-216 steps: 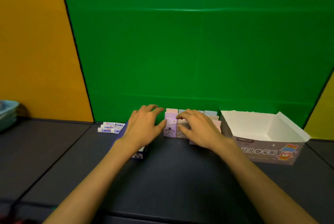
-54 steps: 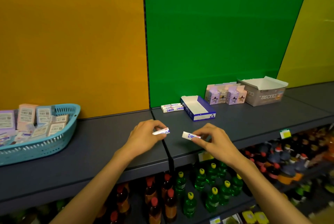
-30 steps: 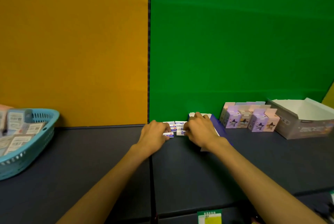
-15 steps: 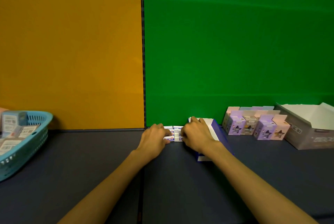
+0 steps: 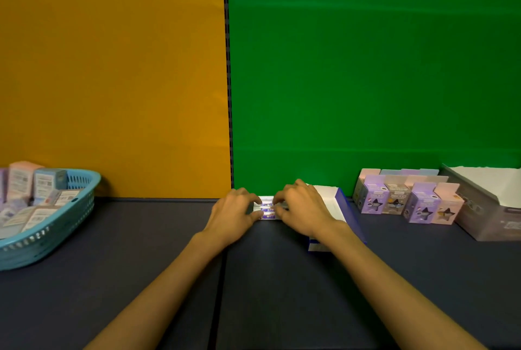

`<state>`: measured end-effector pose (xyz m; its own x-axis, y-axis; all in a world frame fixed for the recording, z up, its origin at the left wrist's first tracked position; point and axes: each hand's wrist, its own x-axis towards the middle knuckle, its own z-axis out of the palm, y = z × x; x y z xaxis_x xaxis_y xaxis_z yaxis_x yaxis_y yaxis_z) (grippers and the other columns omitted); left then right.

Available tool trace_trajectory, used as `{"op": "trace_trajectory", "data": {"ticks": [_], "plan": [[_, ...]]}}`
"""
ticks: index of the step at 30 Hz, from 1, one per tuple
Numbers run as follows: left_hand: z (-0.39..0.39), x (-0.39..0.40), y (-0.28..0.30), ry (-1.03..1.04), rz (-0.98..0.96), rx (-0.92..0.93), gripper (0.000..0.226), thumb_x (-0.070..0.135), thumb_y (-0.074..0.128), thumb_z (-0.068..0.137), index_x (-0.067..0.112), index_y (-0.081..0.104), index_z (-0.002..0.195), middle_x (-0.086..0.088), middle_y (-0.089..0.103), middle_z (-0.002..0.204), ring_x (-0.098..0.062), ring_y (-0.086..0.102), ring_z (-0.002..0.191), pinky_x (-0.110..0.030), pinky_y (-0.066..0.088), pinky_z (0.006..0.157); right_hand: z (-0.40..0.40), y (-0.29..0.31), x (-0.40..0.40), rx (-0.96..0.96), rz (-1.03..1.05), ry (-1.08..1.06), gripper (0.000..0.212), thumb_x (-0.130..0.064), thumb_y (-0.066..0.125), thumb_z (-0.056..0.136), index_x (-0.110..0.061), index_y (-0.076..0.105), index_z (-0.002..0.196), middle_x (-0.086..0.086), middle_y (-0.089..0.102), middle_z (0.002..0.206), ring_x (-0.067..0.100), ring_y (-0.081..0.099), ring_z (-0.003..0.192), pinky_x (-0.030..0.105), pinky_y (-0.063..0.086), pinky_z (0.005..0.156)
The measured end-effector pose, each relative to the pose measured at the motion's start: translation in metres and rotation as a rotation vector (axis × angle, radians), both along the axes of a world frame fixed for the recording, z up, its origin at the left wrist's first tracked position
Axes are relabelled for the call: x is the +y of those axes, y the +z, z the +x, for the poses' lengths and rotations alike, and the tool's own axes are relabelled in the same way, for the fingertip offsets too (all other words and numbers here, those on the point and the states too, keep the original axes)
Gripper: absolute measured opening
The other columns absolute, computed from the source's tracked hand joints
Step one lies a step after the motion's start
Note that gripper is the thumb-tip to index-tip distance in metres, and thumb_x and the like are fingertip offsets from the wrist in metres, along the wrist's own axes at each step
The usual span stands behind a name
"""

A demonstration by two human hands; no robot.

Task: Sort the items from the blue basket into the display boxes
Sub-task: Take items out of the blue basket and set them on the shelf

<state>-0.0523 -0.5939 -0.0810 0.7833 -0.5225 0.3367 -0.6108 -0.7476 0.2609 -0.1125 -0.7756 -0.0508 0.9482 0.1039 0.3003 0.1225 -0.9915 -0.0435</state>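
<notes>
Beside the blue display box (image 5: 345, 210), both hands' fingers (image 5: 255, 200) clamp small white tubes (image 5: 266, 210).

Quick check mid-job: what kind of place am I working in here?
Probably a shop shelf being stocked: a dark shelf backed by coloured panels, small star-printed boxes faced in rows, and a blue basket of packaged items.

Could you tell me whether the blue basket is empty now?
No, the basket at the left holds several small boxes.
</notes>
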Motion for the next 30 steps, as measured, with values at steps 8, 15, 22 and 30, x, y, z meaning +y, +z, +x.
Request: {"op": "trace_trajectory", "data": {"ticks": [8, 15, 22, 30], "plan": [[-0.04, 0.077, 0.033, 0.205, 0.041, -0.039, 0.041, 0.048, 0.055, 0.095, 0.033, 0.056, 0.134, 0.003, 0.059, 0.13, -0.022, 0.055, 0.119, -0.039, 0.05, 0.09, -0.009, 0.011, 0.047, -0.054, 0.176, 0.215, 0.031, -0.038, 0.053, 0.099, -0.026, 0.065, 0.125, -0.001, 0.063, 0.119, 0.022, 0.055, 0.111, 0.037, 0.045, 0.088], [-0.084, 0.155, 0.05, 0.386, 0.043, -0.081, 0.042, 0.052, 0.052, 0.096, 0.034, 0.055, 0.134, 0.005, 0.057, 0.132, -0.021, 0.049, 0.123, -0.042, 0.047, 0.094, -0.009, 0.019, 0.112, -0.05, 0.26, 0.395, 0.031, -0.04, 0.056, 0.098, -0.028, 0.064, 0.126, -0.005, 0.063, 0.118, 0.018, 0.06, 0.108, 0.037, 0.05, 0.086], [-0.12, 0.245, 0.059, 0.542, -0.001, -0.095, 0.044, 0.053, 0.055, 0.094, 0.033, 0.058, 0.133, 0.004, 0.057, 0.134, -0.022, 0.052, 0.122, -0.043, 0.049, 0.094, -0.023, 0.034, 0.203, -0.075, 0.232, 0.513, 0.033, -0.041, 0.055, 0.099, -0.031, 0.06, 0.13, -0.007, 0.061, 0.118, 0.014, 0.059, 0.108, 0.034, 0.047, 0.082], [-0.15, 0.356, 0.063, 0.639, -0.008, -0.116, 0.044, 0.052, 0.053, 0.095, 0.033, 0.058, 0.134, 0.006, 0.057, 0.136, -0.02, 0.052, 0.124, -0.04, 0.051, 0.089, -0.037, 0.041, 0.305, -0.077, 0.247, 0.536, 0.032, -0.039, 0.06, 0.096, -0.03, 0.063, 0.127, -0.009, 0.061, 0.118, 0.012, 0.058, 0.108, 0.032, 0.049, 0.085]]}}
